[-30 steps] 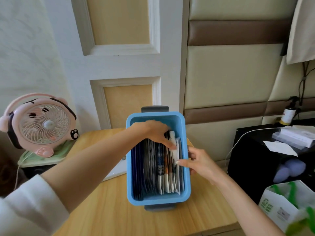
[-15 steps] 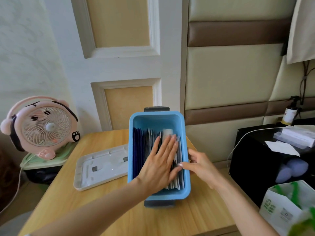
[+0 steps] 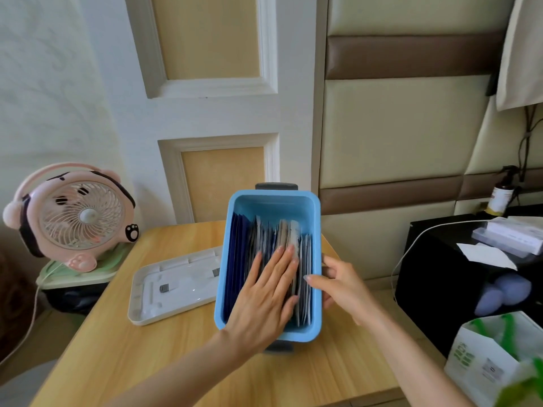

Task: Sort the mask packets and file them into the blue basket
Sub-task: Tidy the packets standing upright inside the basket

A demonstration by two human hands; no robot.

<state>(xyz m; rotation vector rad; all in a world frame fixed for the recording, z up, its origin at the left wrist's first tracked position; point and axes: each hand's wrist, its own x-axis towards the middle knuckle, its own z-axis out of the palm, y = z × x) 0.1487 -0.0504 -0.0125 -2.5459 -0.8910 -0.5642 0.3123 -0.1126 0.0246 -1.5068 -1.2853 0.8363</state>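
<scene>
Left hand now lies flat and open on the mask packets, no longer fingering them at the far end. Right hand grips the blue basket rim. Filing looks nearly complete.

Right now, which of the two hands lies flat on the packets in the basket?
The left hand, palm down on the packets. The right hand holds the basket rim instead.

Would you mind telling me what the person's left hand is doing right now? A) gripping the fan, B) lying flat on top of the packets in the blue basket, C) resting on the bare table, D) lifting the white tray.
B: the left hand lies palm-down, fingers spread, on the mask packets standing in the blue basket.
</scene>
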